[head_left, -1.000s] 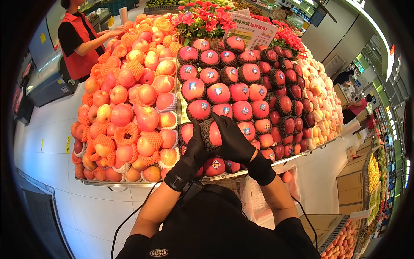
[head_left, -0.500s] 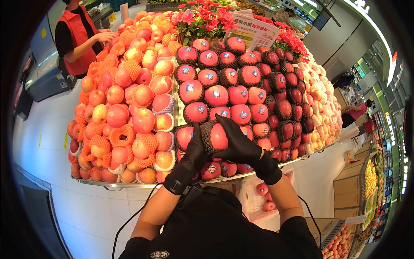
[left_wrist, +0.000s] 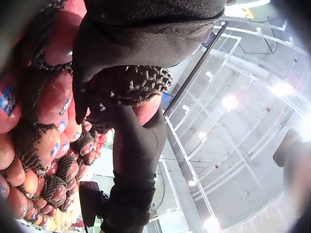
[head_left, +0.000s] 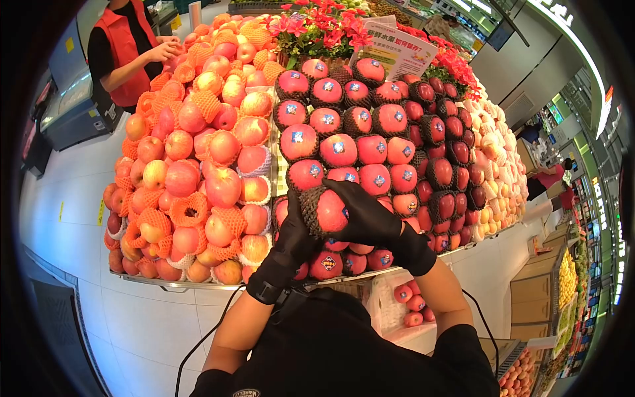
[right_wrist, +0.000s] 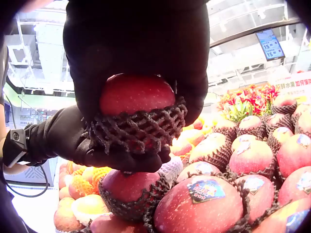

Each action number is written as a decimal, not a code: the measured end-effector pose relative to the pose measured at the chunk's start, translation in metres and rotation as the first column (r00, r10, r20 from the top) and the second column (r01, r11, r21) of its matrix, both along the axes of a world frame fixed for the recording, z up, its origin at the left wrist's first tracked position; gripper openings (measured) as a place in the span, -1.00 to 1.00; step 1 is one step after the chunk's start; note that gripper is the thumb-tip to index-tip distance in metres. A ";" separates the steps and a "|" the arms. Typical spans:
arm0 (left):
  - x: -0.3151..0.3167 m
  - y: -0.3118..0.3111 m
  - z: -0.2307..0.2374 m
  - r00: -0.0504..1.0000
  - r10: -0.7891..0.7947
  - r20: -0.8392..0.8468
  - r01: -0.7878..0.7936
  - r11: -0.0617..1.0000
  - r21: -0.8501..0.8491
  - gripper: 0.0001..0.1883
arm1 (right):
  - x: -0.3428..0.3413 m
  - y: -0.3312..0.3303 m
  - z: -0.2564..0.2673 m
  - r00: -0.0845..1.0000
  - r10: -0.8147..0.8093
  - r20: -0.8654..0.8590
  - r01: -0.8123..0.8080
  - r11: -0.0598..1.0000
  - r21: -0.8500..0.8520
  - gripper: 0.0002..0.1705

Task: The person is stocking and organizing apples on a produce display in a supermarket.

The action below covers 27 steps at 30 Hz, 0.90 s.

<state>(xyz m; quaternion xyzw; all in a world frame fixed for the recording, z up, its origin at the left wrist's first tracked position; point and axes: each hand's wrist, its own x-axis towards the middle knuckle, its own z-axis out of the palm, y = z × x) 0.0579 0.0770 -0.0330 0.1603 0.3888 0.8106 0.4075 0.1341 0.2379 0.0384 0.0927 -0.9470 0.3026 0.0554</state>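
Note:
Both black-gloved hands hold one red apple between them, just above the front rows of the stand. A dark foam net covers the apple's left side in the head view. My left hand grips the netted side; in the right wrist view its fingers lie under the net. From the other side my right hand grips the bare part, and in the right wrist view it comes over the top of the apple. Stickered red apples in dark nets stand in rows beyond the hands.
Loose apples, some in orange nets, pile up on the left. Darker red apples and pale netted fruit lie right. Red flowers and a sign stand behind. Several apples lie below the stand's edge. A person in a red vest stands at left.
The held apple has turned slightly between my hands, and a sticker now shows at its right edge. The view has shifted, and more of the apples below the stand are visible.

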 end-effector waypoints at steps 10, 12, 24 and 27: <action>-0.035 -0.029 0.000 0.974 0.128 0.190 -0.146 0.986 0.085 -0.28 | -0.053 0.061 0.042 0.947 -0.023 -0.320 0.080 0.983 0.164 -0.08; -0.041 -0.032 -0.003 0.958 0.188 0.217 -0.204 0.978 0.052 -0.26 | -0.069 0.078 0.048 0.941 -0.024 -0.337 0.100 0.973 0.208 -0.07; -0.054 -0.050 -0.007 0.896 0.362 0.258 -0.380 0.925 0.022 -0.25 | -0.192 0.209 0.047 0.888 -0.075 -0.454 0.257 0.900 0.353 0.01; -0.054 -0.049 -0.009 0.885 0.380 0.269 -0.399 0.917 0.015 -0.25 | -0.228 0.228 0.048 0.870 -0.076 -0.487 0.279 0.890 0.361 0.06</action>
